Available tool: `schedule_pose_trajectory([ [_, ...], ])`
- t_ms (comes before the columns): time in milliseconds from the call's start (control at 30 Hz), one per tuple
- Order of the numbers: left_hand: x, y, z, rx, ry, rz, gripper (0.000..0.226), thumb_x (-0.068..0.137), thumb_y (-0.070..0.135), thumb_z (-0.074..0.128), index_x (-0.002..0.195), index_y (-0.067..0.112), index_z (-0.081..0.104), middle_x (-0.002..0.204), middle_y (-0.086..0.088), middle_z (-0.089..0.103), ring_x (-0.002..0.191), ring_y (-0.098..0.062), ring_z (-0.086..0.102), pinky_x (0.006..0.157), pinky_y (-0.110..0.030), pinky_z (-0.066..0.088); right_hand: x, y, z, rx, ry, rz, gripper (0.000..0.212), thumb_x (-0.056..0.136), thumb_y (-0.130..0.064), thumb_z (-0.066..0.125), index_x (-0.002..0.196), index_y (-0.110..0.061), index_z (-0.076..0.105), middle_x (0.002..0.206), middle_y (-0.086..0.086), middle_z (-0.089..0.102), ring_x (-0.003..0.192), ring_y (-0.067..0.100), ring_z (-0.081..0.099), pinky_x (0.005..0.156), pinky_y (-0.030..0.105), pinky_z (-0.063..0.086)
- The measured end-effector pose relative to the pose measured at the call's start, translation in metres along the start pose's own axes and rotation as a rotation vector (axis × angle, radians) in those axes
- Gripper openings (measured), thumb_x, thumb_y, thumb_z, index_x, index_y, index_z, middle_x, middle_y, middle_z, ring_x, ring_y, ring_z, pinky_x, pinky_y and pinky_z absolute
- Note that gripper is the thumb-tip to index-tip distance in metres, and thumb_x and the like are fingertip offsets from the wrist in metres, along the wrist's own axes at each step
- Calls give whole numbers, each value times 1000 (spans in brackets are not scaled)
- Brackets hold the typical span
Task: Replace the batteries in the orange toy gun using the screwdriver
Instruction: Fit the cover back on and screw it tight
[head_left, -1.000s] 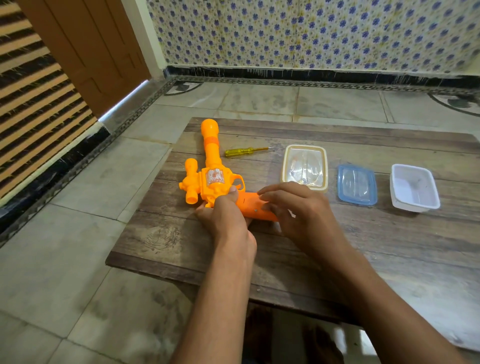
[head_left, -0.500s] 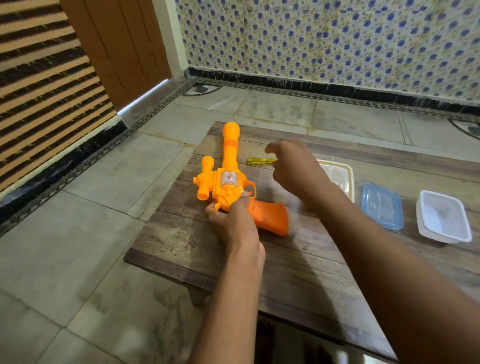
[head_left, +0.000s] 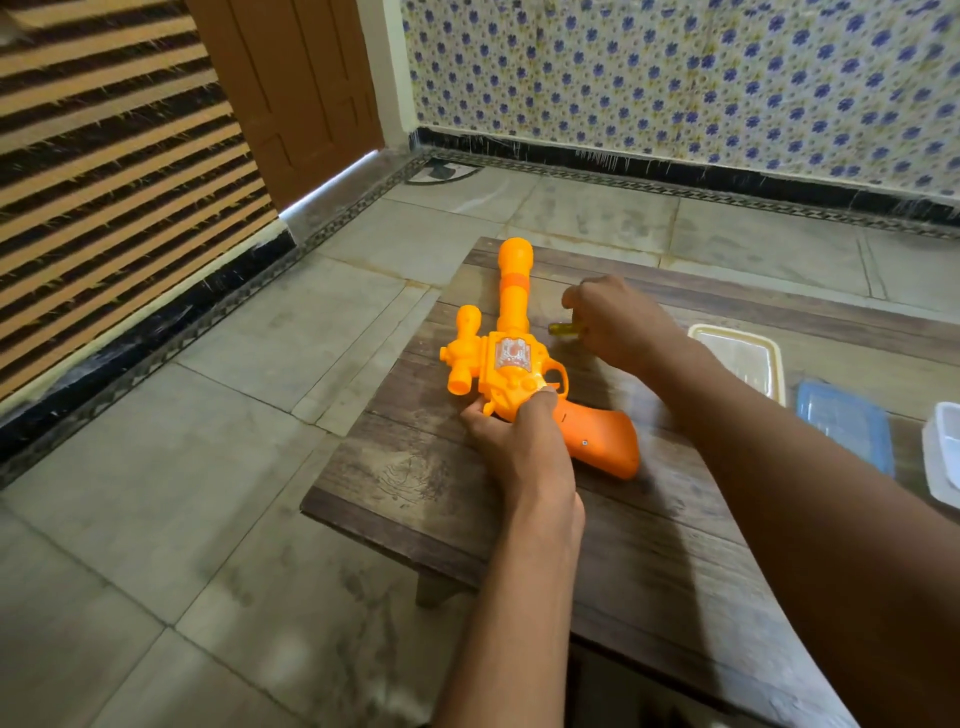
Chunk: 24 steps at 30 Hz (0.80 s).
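Toy gun (head_left: 511, 371) flat on table (head_left: 649, 545); right hand (head_left: 618, 325) hides screwdriver (head_left: 562, 329).

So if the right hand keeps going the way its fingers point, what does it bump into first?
Probably the screwdriver. The right hand points left, and the yellow handle pokes out right at its fingers. Just past that is the toy gun barrel. Whether the fingers already touch the handle is hard to tell.

A low, dark wooden counter (head_left: 649, 530) stands on a floor (head_left: 171, 519) of large grey stone tiles edged by a black patterned border. Blue-flowered wall tiles (head_left: 675, 78) fill the upper right of the frame. A brown door (head_left: 296, 88) stands at upper centre, daylight glowing beneath it. Tan and dark stripes cover the upper left wall (head_left: 104, 156).
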<state>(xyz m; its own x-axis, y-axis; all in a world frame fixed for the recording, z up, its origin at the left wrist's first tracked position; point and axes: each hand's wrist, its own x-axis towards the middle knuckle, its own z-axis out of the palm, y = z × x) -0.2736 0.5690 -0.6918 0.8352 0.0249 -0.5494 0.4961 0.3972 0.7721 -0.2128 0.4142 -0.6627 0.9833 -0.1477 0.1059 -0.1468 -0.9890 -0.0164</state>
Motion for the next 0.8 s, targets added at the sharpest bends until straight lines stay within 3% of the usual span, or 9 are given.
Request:
schedule_pose_trajectory([
  [100, -5, 4, -3, 25, -25, -1, 60, 82, 8, 76, 130, 31, 48, 119, -3, 64, 101, -25, 67, 95, -58, 56, -16, -1, -9, 167, 122, 11, 47, 82, 17, 62, 126, 0, 65, 117, 19, 61, 97, 38, 64, 77, 51, 58],
  [167, -11, 6, -3, 24, -39, 11, 64, 77, 7, 77, 129, 30, 49, 118, -2, 65, 101, -23, 67, 95, -57, 57, -35, -4, -20, 288, 245, 1, 51, 82, 20, 61, 127, -3, 67, 117, 16, 58, 97, 33, 63, 78, 48, 59],
  [300, -21, 6, -1, 24, -81, 54, 73, 57, 8, 74, 124, 27, 53, 115, -6, 71, 102, -27, 71, 87, -59, 60, -83, -11, -45, 540, 497, -20, 36, 84, 17, 66, 113, -4, 72, 108, 12, 57, 93, 27, 61, 77, 46, 58],
  [467, -37, 2, 0, -45, -189, 52, 69, 80, -17, 68, 137, 16, 45, 123, -10, 67, 99, -19, 67, 69, -51, 61, -154, -23, -59, 920, 715, 198, 20, 89, 6, 69, 106, -5, 67, 99, 5, 70, 94, 20, 70, 84, 44, 60],
  [600, -48, -3, 1, -40, -245, 8, 77, 79, -23, 66, 139, 16, 41, 129, -14, 62, 114, -35, 64, 52, -47, 61, -195, -37, -55, 1191, 774, 275, 17, 97, 9, 60, 112, 1, 61, 100, 11, 74, 98, 22, 75, 86, 47, 61],
  [733, -43, -6, 3, -37, -311, -33, 87, 75, -27, 65, 143, 20, 39, 136, -20, 58, 117, -48, 61, 59, -68, 57, -201, -44, -44, 1275, 851, 302, 40, 99, 8, 57, 135, -10, 52, 102, 11, 73, 98, 23, 76, 87, 55, 61],
  [800, -40, -7, 2, -30, -314, -60, 91, 74, -28, 64, 146, 20, 38, 135, -22, 59, 116, -49, 61, 60, -70, 57, -196, -40, -41, 1241, 824, 275, 55, 99, 9, 56, 147, -14, 43, 101, 14, 72, 98, 22, 76, 88, 53, 61],
])
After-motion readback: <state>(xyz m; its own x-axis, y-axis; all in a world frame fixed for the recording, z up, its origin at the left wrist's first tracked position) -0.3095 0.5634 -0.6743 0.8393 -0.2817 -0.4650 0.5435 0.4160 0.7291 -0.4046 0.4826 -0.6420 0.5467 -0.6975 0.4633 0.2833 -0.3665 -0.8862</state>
